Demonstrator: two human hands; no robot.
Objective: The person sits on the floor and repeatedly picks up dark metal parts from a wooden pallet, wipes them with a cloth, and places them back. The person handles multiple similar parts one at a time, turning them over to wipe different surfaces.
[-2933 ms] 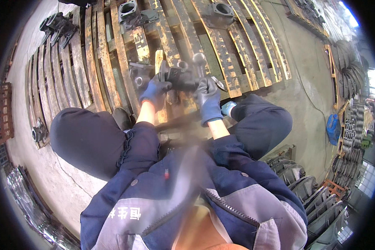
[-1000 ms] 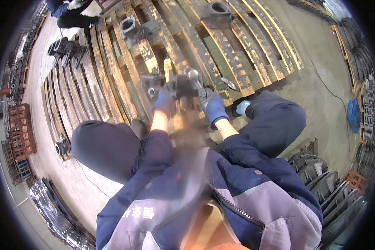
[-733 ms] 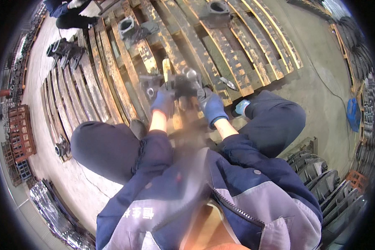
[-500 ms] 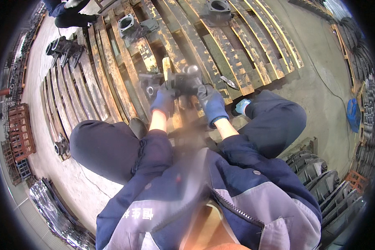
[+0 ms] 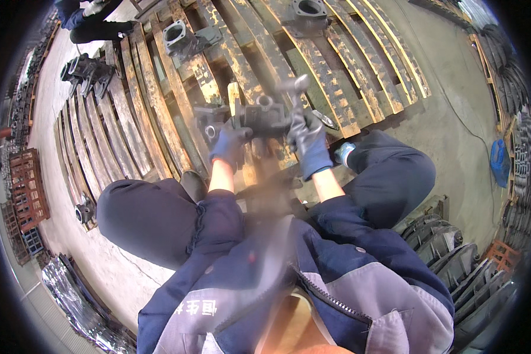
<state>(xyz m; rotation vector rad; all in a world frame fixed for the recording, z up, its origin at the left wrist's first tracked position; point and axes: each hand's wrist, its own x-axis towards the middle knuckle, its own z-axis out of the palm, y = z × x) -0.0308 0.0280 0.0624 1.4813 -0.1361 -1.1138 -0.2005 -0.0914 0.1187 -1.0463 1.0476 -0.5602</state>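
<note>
My right hand (image 5: 308,141), in a dark-palmed blue glove, is closed around the handle of a hammer (image 5: 293,84). The hammer's head is raised above the right end of a dark metal casting (image 5: 265,120) with round openings. On the casting's left part, my gloved left hand (image 5: 230,143) is closed; its fingertips are partly hidden. A pale wooden strip (image 5: 233,97) sticks up just beyond that hand; whether the hand touches it I cannot tell. The casting rests on a slatted wooden pallet (image 5: 242,50) between my knees.
Flanged castings (image 5: 175,35) stand farther back on the pallet, and more (image 5: 88,71) sit at its left. A silvery object (image 5: 324,119) lies by the near right edge. Another person (image 5: 91,17) is at the far left. Curved dark parts (image 5: 454,253) are stacked at right.
My right hand has lifted and moved slightly right, raising the hammer off the casting. My left hand stays on the casting with little movement.
</note>
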